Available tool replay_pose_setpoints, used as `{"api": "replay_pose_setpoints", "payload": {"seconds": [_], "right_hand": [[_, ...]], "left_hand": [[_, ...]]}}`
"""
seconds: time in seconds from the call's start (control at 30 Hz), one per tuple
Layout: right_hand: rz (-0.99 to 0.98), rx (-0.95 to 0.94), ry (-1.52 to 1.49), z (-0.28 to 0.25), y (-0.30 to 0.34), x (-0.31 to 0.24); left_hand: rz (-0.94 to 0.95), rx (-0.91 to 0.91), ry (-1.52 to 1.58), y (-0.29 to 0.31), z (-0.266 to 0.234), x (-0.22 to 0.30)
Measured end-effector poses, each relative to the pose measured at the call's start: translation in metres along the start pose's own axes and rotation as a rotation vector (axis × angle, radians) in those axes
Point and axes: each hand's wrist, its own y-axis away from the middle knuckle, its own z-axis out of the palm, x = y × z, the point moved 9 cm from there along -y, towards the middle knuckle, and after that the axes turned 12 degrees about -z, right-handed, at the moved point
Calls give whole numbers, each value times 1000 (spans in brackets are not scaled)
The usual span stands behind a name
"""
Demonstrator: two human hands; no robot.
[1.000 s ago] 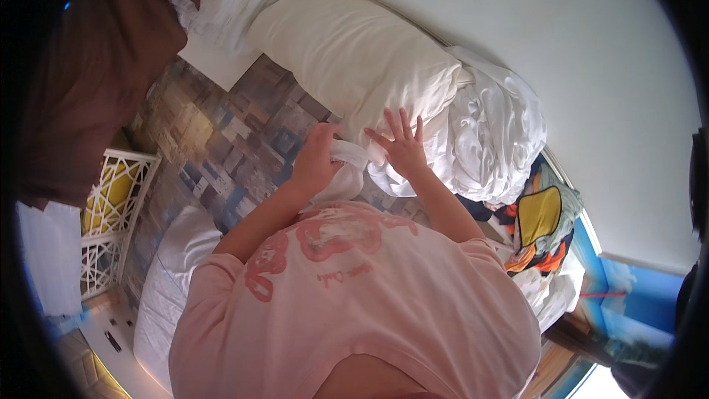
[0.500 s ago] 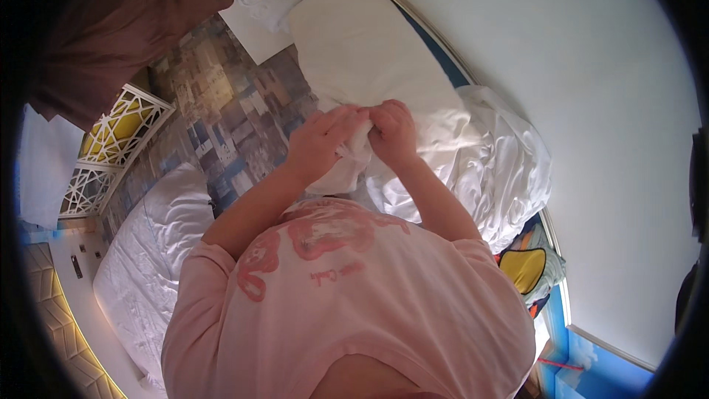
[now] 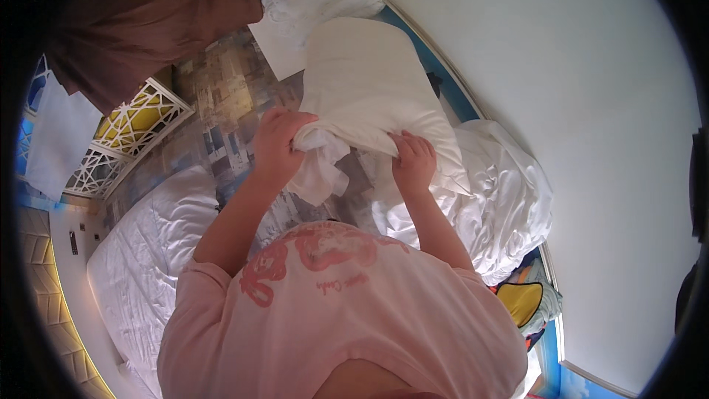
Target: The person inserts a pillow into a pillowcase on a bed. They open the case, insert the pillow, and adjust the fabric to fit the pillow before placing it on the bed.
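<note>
A plump cream pillow [image 3: 373, 66] stretches away from me in the middle of the view. Both hands grip its near edge, spread well apart. My left hand [image 3: 279, 146] is closed on the left corner, and a thin white cloth [image 3: 317, 177] hangs down beside it, toward me. Whether that cloth is joined to the pillow, I cannot tell. My right hand [image 3: 415, 161] pinches the same edge farther right, fingertips on the fabric. The edge sags a little between them.
Crumpled white bedding [image 3: 506, 192] lies to the right, beside a white wall [image 3: 569, 103]. More white bedding [image 3: 159, 229] is at the left. A brown cloth [image 3: 162, 22] fills the upper left, above a white lattice panel [image 3: 144, 125]. Patterned flooring [image 3: 229, 96] shows between. A yellow item [image 3: 520, 303] sits lower right.
My hands were together at the pillow's near end and have moved apart, the left one leftward and the right one rightward and nearer. The near edge is now spread between them.
</note>
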Motion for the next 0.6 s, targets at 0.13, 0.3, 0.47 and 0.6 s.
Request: {"api": "replay_pose_setpoints", "payload": {"seconds": [0.13, 0.3, 0.47, 0.6], "right_hand": [[-129, 187, -53, -18, -74, -42], [-632, 451, -299, -30, -162, -185], [-942, 472, -493, -23, -151, -315], [-969, 299, -590, 19, -132, -394]], "left_hand": [[-257, 200, 81, 13, -55, -40], [-469, 369, 95, 60, -130, -83], [-463, 521, 215, 150, -202, -120], [-598, 547, 193, 219, -260, -161]]}}
